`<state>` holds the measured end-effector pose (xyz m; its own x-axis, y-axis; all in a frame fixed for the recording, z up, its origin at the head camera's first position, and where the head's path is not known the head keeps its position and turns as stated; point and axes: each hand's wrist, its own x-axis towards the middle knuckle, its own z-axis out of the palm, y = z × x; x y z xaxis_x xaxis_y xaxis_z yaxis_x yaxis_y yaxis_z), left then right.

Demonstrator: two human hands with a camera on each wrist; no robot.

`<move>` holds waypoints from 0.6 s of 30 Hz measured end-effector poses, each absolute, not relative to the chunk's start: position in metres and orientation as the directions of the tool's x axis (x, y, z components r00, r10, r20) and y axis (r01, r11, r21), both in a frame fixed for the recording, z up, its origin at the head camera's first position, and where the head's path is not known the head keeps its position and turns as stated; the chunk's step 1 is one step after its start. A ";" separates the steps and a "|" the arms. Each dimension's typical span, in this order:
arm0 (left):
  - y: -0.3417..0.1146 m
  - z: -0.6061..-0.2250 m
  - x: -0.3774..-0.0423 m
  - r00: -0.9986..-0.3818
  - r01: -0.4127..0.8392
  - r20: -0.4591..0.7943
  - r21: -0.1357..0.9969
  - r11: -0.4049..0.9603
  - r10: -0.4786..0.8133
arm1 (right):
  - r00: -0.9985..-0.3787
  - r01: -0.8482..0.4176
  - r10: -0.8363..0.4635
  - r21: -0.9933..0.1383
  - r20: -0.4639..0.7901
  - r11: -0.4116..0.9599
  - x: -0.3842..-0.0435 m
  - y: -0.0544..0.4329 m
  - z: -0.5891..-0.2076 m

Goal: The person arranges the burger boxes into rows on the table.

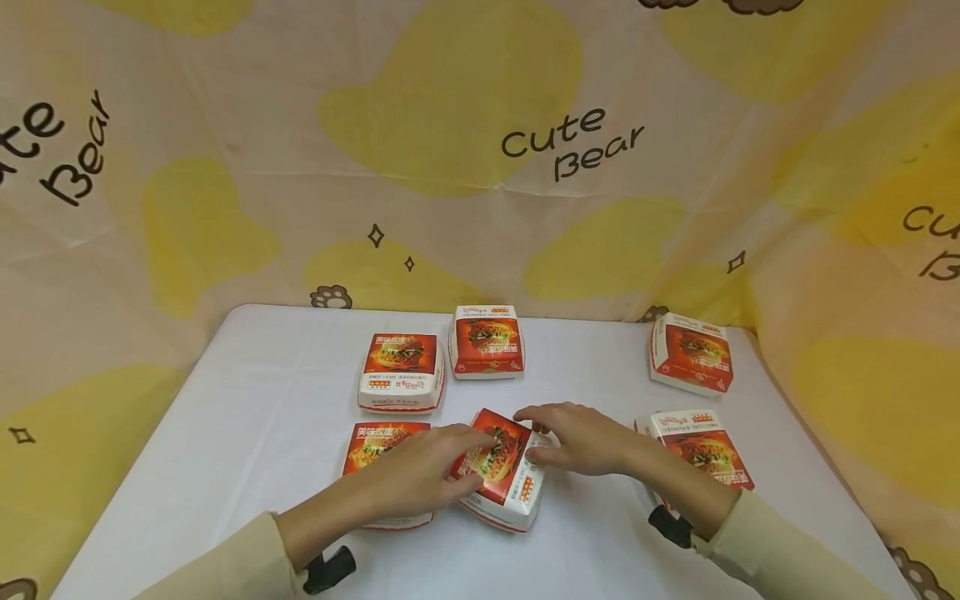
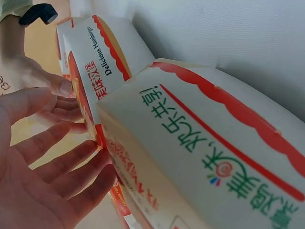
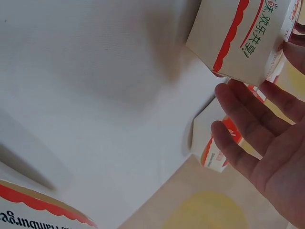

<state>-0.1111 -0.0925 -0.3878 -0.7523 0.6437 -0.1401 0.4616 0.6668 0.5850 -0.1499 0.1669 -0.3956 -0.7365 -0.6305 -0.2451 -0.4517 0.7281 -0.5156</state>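
Observation:
A red-and-white hamburger box [image 1: 517, 479] sits tilted at an angle on the white table, between my two hands. My left hand [image 1: 427, 471] reaches over the box beside it [image 1: 386, 433], its fingers over the middle box's left side and top. In the left wrist view, the left hand's fingers [image 2: 71, 162] are spread and fairly straight beside the cartons. My right hand [image 1: 588, 437] is at the middle box's right end, with the thumb and fingers apart. In the right wrist view, the right hand's fingers [image 3: 252, 114] are loosely extended near the box's edge [image 3: 243, 38].
Two more hamburger boxes stand farther back, one at left [image 1: 401, 371] and one behind it [image 1: 487, 342]. At right are a back box [image 1: 690, 354] and a nearer one [image 1: 705, 450], partly behind my right forearm. A yellow-patterned cloth [image 1: 450, 125] hangs behind the table [image 1: 247, 392].

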 end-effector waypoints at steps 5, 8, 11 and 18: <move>-0.093 -0.388 -0.112 -0.750 0.453 -0.155 0.587 0.671 0.643 | -0.741 -0.442 -0.623 -0.516 -0.250 0.734 -0.148 0.166 -0.395; -0.094 -0.388 -0.113 -0.750 0.449 -0.160 0.588 0.672 0.642 | -0.747 -0.437 -0.616 -0.513 -0.251 0.739 -0.148 0.167 -0.396; -0.093 -0.389 -0.113 -0.749 0.445 -0.163 0.595 0.669 0.642 | -0.747 -0.447 -0.622 -0.514 -0.235 0.732 -0.148 0.167 -0.396; -0.092 -0.394 -0.115 -0.734 0.430 -0.170 0.633 0.644 0.658 | -0.730 -0.442 -0.636 -0.538 -0.250 0.718 -0.149 0.165 -0.396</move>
<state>-0.1149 -0.0915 -0.3937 -0.7339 0.6577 -0.1700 0.4304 0.6439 0.6326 -0.1489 0.1653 -0.3956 -0.7297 -0.6365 -0.2499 -0.4416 0.7177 -0.5384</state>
